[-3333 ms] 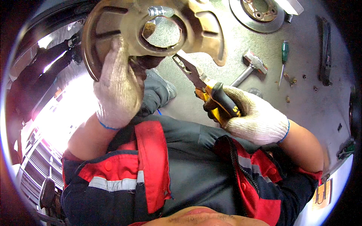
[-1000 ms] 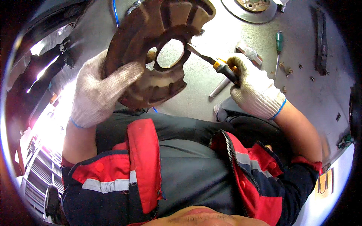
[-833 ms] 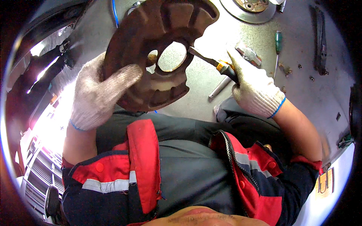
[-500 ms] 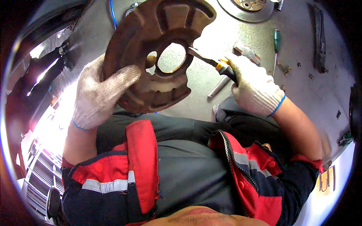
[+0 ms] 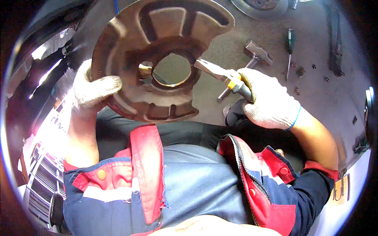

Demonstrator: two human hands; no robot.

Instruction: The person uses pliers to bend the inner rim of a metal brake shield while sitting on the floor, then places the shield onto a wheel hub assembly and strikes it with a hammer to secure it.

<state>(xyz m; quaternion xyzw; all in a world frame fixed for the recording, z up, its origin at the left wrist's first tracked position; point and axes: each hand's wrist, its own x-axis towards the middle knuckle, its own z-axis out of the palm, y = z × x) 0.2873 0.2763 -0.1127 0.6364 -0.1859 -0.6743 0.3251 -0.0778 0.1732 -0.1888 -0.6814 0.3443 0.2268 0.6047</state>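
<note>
A rusty brown brake dust shield (image 5: pixel 122 51), with a large round hole and a smaller one beside it, is held up in front of me. My left hand (image 5: pixel 92 86), in a white knit glove, is closed on its left edge, thumb on the near face and the other fingers hidden behind. Gloved in white too, my right hand (image 5: pixel 269 98) is wrapped round the handles of pliers (image 5: pixel 214 70) with yellow and dark grips. The pliers' jaw tips meet the shield's inner rim, just right of the big hole.
On the grey surface beyond lie a hammer (image 5: pixel 258 53), a green-handled screwdriver (image 5: pixel 290 43), several small nuts or bolts (image 5: pixel 301 71) and a long dark bar (image 5: pixel 336 43). A brake disc (image 5: pixel 262 10) sits at the far edge. A blue hose (image 5: pixel 116 6) shows at the upper left.
The shield has shifted left and turned more squarely toward me. My left hand has moved slightly left with it. The pliers stay at the hole's rim, their jaws seen more broadly.
</note>
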